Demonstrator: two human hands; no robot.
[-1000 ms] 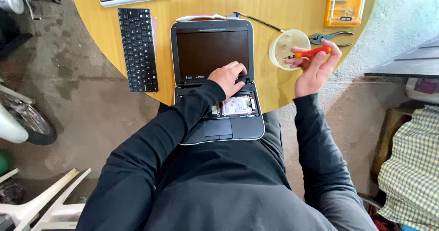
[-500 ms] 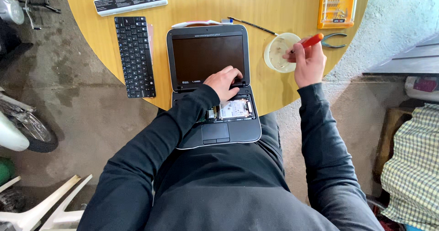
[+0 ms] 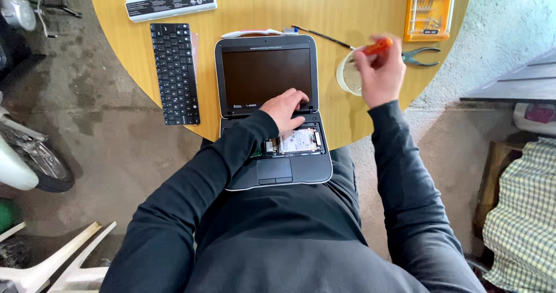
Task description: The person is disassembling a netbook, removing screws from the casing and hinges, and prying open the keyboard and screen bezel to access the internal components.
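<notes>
The small laptop (image 3: 272,110) sits half on the edge of the round wooden table (image 3: 260,9) and half on the person's lap, its screen dark and its keyboard deck removed, so the drive and circuit boards (image 3: 295,141) lie exposed just above the touchpad. The left hand (image 3: 285,108) rests flat on the open bay near the hinge, fingers spread and released, gripping nothing. The right hand (image 3: 379,73) is clenched around an orange-handled screwdriver (image 3: 375,46), its tip held over a small round dish (image 3: 346,75) to the right of the laptop (whether anything lies in the dish cannot be made out).

The main risk, as I judge it, is the laptop's perch: with so much of it overhanging the table edge, a shift of the knees or a push from the left hand could tip it toward the floor. The bare palm pressing on exposed boards could also flex or soil them. A nudge from the right wrist could knock the dish, which stands near the table's rim.

Farther out lie the detached black keyboard (image 3: 175,73) to the left, a long white battery pack (image 3: 171,3) above it, a thin dark rod (image 3: 323,36) behind the screen, blue-handled pliers (image 3: 421,55), and a yellow case of bits (image 3: 430,9).
</notes>
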